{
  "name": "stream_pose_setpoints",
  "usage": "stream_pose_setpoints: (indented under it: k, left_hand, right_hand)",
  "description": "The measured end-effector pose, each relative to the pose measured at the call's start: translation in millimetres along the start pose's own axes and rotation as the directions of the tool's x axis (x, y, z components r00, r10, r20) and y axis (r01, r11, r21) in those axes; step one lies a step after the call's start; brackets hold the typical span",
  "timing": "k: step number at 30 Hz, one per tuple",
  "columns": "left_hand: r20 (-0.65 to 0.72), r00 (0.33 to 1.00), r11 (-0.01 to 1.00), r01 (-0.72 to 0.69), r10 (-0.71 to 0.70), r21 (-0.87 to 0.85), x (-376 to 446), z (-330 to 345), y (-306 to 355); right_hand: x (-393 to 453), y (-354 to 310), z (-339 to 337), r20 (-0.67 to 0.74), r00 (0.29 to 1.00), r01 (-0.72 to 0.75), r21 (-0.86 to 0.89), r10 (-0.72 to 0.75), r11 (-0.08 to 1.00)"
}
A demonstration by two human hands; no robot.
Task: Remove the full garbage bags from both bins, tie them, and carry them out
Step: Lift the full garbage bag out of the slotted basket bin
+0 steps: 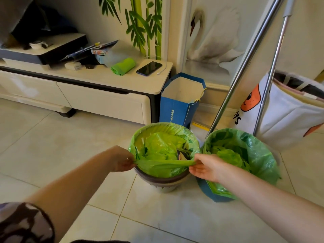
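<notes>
My left hand (122, 160) and right hand (204, 166) each pinch the near rim of the green bag (163, 155) lining the left bin (163, 181) on the floor. The grip stretches thin, soft, slippery film; contents seem light, though hidden.

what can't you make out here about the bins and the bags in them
Head view only:
- What fills the left bin's bag: crumpled green plastic covers it.
- Right bin body: hidden by its bag and the right hand.
- Left hand fingertips: curled out of sight at the rim.
</notes>
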State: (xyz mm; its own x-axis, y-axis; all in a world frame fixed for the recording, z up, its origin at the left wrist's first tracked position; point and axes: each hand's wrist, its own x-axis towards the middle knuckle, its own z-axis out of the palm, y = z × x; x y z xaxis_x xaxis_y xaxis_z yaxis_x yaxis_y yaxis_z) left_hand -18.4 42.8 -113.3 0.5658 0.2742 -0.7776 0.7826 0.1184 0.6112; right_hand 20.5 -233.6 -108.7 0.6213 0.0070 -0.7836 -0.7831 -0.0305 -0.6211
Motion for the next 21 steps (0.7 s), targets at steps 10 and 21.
stream_pose_setpoints:
  k: [10, 21]
  left_hand:
    - [-0.267, 0.955, 0.988, -0.107, 0.132, 0.109, 17.9, 22.9, -11.7]
    - [-0.333, 0.887, 0.947, -0.293, 0.32, 0.131, 26.1, 10.9, 1.8]
  right_hand:
    - [-3.4, -7.9, -2.1, -0.043, 0.991, 0.109, -0.236, -0.123, 0.966]
    - [23.2, -24.2, 7.8, -0.145, 0.978, 0.106, -0.278, -0.151, 0.955]
